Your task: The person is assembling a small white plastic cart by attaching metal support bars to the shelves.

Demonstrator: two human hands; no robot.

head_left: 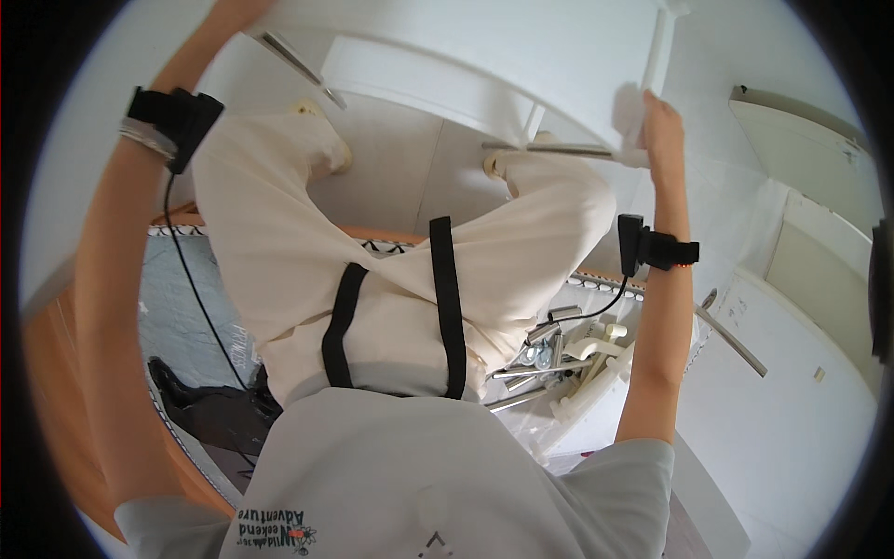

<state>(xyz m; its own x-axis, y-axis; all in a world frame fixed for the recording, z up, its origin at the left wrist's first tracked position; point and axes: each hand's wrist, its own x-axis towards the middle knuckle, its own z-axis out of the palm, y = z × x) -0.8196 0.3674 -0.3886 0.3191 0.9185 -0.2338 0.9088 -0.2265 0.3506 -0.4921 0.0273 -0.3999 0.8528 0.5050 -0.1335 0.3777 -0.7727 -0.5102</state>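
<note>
In front of me at the top is a large white panelled unit (419, 37) with a curved lower edge, apparently a piece of shelf furniture. My right hand (663, 130) is closed on its right edge, beside an upright white strip. My left hand (244, 7) is at the unit's upper left corner; its fingers are cut off by the picture's edge. A metal tube (303, 67) slants out from under the unit near my left hand. Another metal tube (559, 149) lies along its lower right side, close to my right hand.
Beside my right hip, a pile of metal tubes (559, 349) and white fittings (596, 349) lies on plastic. A single tube (731, 340) and white panels (801, 373) are at the right. On the left are a grey-blue sheet (186, 307) and a black bag (214, 410).
</note>
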